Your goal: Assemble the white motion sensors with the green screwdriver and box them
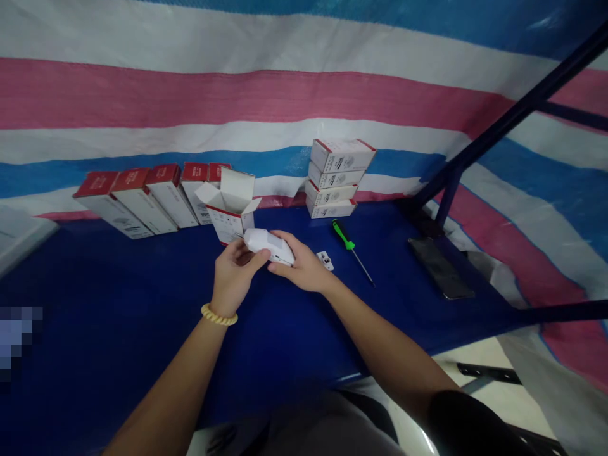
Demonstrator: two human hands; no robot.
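Observation:
Between my two hands, above the blue table, is a white plastic device [270, 244] with rounded ends and a smooth panel. My left hand [237, 269] grips its left end, thumb on the near side. Wrapped round the right end is my right hand [301, 263], fingers behind and thumb in front. Just beyond the left hand stands an open white and red box [228, 221], its flaps up. A small white plastic bracket [325, 260] lies right of my right hand. Farther right is a screwdriver [352, 249] with a green and black handle.
Several closed red and white boxes [135, 202] stand in a row at the back left. More boxes [335, 180] are stacked at the back right. A dark phone [441, 268] lies on the blue table [285, 354] near a blue metal frame [503, 117]. Striped sheeting hangs behind.

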